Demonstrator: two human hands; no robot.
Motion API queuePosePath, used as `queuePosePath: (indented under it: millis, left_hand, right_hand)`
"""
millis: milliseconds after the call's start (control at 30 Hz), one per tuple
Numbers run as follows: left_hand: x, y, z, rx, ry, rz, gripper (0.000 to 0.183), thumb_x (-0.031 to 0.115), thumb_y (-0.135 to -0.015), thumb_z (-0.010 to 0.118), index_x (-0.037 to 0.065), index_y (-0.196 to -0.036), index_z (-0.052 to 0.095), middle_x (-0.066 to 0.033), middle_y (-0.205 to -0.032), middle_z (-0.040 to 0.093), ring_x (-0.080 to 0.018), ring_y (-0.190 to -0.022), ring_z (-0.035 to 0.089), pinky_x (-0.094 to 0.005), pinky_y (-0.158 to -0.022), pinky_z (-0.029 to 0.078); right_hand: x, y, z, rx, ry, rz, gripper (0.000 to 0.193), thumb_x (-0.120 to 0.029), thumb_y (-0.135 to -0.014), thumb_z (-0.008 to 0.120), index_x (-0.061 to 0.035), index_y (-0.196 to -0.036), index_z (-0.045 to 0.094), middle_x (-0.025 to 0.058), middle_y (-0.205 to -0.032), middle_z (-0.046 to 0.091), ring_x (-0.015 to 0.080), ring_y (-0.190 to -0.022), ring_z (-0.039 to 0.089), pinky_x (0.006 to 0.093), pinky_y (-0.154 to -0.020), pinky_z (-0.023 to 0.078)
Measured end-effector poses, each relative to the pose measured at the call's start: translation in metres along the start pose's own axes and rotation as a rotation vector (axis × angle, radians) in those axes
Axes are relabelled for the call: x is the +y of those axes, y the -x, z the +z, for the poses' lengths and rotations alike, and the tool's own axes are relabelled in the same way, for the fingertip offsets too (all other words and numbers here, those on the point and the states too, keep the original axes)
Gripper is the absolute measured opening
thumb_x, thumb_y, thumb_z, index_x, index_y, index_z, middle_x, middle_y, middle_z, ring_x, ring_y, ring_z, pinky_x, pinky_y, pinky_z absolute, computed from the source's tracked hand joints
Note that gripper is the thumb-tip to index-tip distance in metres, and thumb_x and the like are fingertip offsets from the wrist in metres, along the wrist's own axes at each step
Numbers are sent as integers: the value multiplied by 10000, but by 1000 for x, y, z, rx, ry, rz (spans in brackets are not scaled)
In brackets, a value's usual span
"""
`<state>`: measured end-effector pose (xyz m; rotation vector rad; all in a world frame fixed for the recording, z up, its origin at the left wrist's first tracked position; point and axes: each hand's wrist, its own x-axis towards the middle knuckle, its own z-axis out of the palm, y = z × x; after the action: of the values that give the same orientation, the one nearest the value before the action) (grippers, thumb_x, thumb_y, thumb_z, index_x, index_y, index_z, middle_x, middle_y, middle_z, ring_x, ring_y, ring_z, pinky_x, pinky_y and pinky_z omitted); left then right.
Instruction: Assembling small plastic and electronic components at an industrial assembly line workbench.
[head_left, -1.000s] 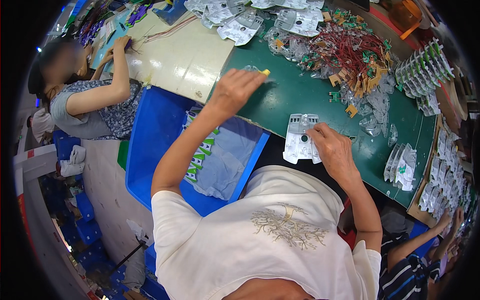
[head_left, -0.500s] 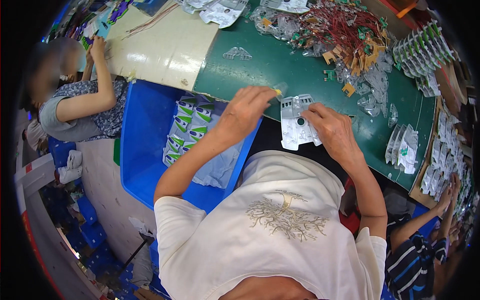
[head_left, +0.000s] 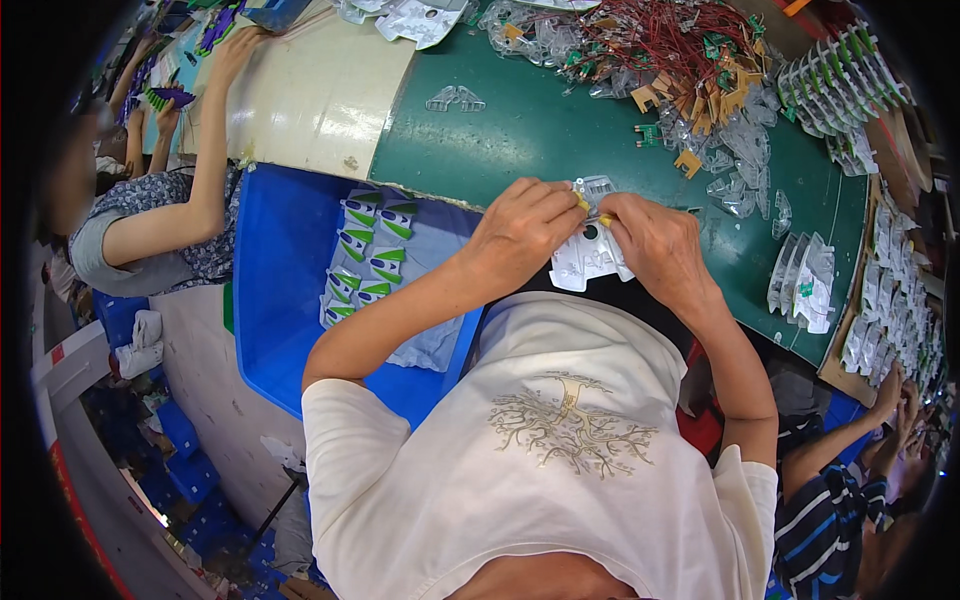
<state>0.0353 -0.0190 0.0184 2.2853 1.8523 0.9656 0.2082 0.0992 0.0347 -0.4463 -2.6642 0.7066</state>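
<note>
Hands at the near edge of a green table [head_left: 560,140], seen from above; left hand [head_left: 520,232] and right hand [head_left: 655,245] meet over a clear blister pack [head_left: 585,255], fingers of both curled shut on its upper edge, with a small yellow piece [head_left: 604,219] pinched between the fingertips; the pack lies partly under the hands, over the table's near edge and the person's lap; whether it rests on the table cannot be told. Left of the forearm, a blue bin [head_left: 275,270] stands just beside the table, holding a row of green-and-white packed cards [head_left: 365,255] on a pale sheet. Right of the right hand, a short stack of clear shells [head_left: 800,280] stands on edge near the table's rim; further right, more shells [head_left: 890,300] lie in rows. Beyond the hands, one empty clear shell [head_left: 455,98] lies alone on bare green; behind it, a heap of red wires and tan parts [head_left: 680,50] spreads across the far side, with loose clear shells around it. Far left, a co-worker's arm [head_left: 205,170] reaches over a cream table [head_left: 320,90]; lower right, another person's striped sleeve [head_left: 825,510] shows.
</note>
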Motion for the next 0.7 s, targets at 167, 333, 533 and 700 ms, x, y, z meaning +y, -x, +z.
queuePosePath:
  millis: [167,333,533,700]
  left_hand:
    - [1,8,16,144,97,-55,258,24,-722,775,17,-967,696,-96,-939,683,-269,-921,657,-368,-770,501]
    - [6,13,26,257,287,-185,396,-37,-716,774,11,-1090,655,-106,-943,692,-283,-885,645,-381,-745,508]
    - [5,7,24,204,411,-238,599,-50,-777,696,43,-1340,514,-96,-973,685,-291,-888,607,-393,-814,473]
    - [-2,3,17,-26,376,-143,666,-60,-814,622,81,-1434,424,-51,-1081,701,-277,-966,552,-402,-883,422]
  right_hand:
    - [-3,-2,-9,18,-74,193,188,-19,-766,693,-26,-939,621,98,-925,614,304,-774,654,411,-632,521]
    - [-8,7,-22,-28,-80,156,179,-48,-756,704,-8,-922,649,115,-959,586,312,-818,645,421,-679,524]
    - [-8,10,-24,-80,-54,128,223,-88,-752,717,18,-940,662,138,-989,584,317,-816,637,423,-697,526]
    - [-11,9,-29,-66,5,65,166,-61,-772,693,24,-912,664,144,-988,590,321,-803,636,410,-708,525]
